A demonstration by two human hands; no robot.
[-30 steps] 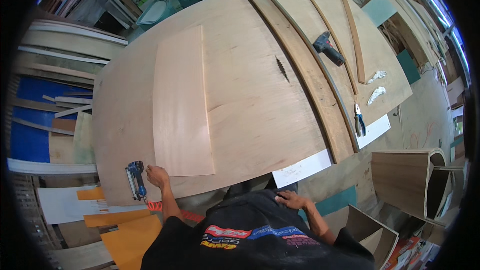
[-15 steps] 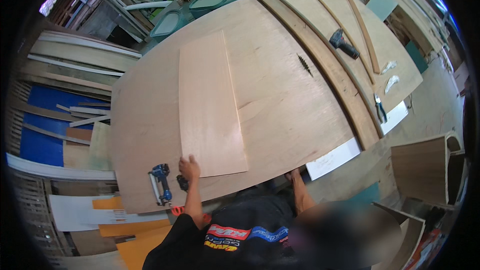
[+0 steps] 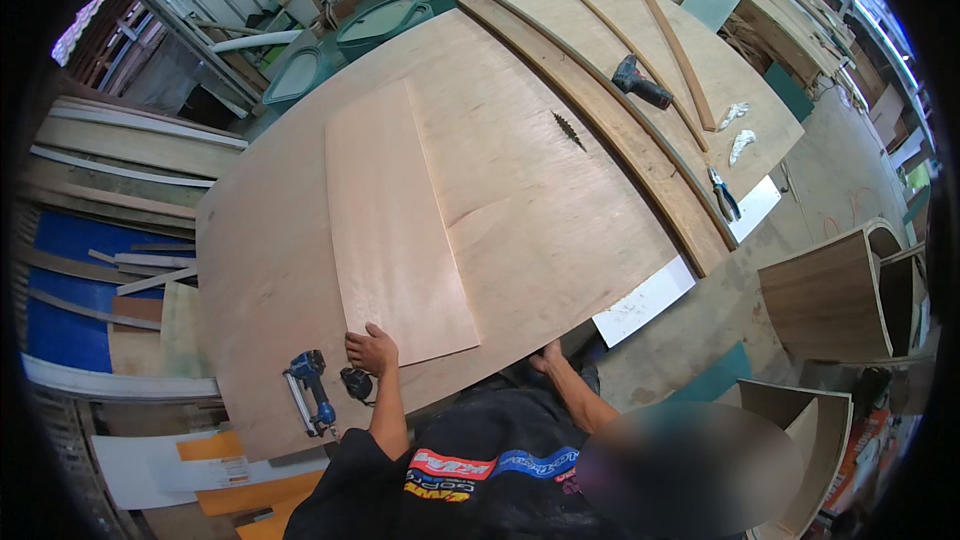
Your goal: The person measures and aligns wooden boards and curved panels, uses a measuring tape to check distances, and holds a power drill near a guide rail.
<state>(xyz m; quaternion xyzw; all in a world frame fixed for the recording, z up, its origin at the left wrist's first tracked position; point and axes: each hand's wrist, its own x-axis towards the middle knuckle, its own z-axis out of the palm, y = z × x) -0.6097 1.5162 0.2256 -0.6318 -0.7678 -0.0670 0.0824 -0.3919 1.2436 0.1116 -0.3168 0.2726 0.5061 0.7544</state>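
A long, pale rectangular plywood panel lies flat on a larger plywood sheet that forms the work surface. My left hand rests at the panel's near left corner, fingers lying over its surface toward the left edge. By that wrist sits a small black object, its kind unclear. Left of it lies a blue and black nail gun. At the near edge of the big sheet is my right hand; its fingers are largely hidden by the edge.
On the right, a long curved wooden piece crosses the sheet, with a cordless drill, wooden strips and pliers beyond it. Curved wooden boxes stand at right. Offcuts lie at left, green-rimmed frames behind.
The view has shifted a little. My left hand has turned on the panel's corner, fingers now pointing more to the left. My right hand sits slightly further left along the near edge.
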